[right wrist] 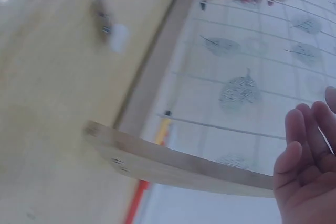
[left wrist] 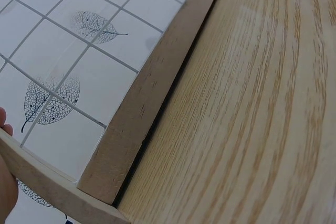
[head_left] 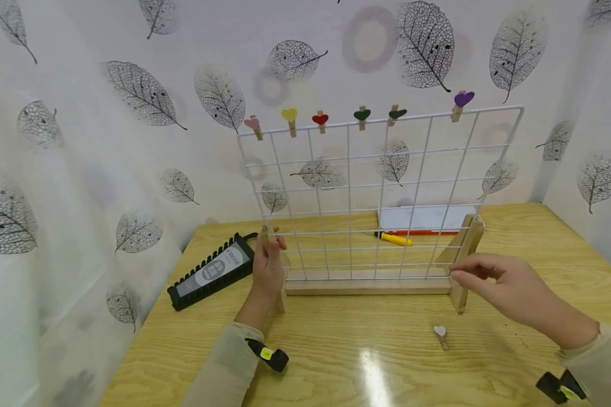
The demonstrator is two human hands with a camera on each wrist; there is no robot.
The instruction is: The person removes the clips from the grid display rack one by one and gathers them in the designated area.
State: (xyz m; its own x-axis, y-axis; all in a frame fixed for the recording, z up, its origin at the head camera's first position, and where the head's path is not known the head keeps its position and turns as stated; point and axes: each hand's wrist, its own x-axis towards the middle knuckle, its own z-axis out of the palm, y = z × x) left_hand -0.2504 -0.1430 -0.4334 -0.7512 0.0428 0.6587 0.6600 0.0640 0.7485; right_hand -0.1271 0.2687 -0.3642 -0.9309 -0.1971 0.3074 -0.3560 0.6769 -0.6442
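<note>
A white wire grid (head_left: 348,198) stands upright in a wooden stand (head_left: 366,287). My left hand (head_left: 269,265) grips the stand's left upright, thumb on the near side and fingertips showing beyond it; the left wrist view catches only part of that hand. Beside the right upright (head_left: 469,249) is my right hand (head_left: 509,285), its fingers loosely bent with nothing held between them in the right wrist view. A clothespin with a white heart (head_left: 440,336) lies on the table in front of the stand. Several heart clothespins, including a purple one (head_left: 462,104) and a red one (head_left: 321,120), sit along the grid's top wire.
Left of the stand lies a black and grey tool holder (head_left: 214,271). Behind the grid are a yellow-handled screwdriver (head_left: 394,239) and a white box with a red edge (head_left: 427,217). A leaf-patterned curtain (head_left: 173,113) hangs around the wooden table (head_left: 326,350).
</note>
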